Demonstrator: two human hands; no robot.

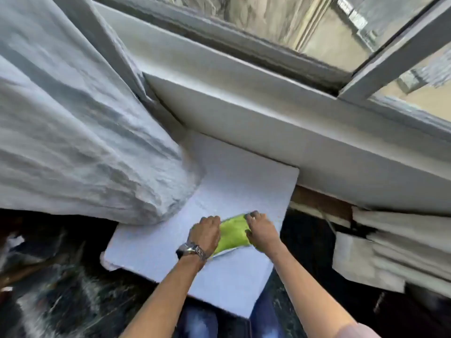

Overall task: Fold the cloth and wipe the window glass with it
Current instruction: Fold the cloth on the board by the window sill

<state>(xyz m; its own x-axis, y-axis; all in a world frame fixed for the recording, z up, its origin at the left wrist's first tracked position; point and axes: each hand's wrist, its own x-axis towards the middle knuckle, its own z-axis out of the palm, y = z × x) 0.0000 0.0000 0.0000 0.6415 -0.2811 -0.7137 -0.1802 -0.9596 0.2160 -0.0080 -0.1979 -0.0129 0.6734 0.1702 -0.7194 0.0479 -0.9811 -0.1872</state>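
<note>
A small lime-green cloth [233, 234] lies on a white foam board [234, 189], bunched into a narrow strip. My left hand [206, 234], with a metal watch on the wrist, grips the cloth's left edge. Over on the cloth's right edge rests my right hand [262, 229], fingers curled down onto the fabric. Part of the cloth is hidden under both hands. The window glass [280, 20] is above, behind a grey frame [395, 52].
A pale curtain [73, 132] hangs at the left and rests on the board's far left corner. A wide white sill [280, 123] runs below the window. White slabs [380, 252] are stacked at the right. Dark floor surrounds the board.
</note>
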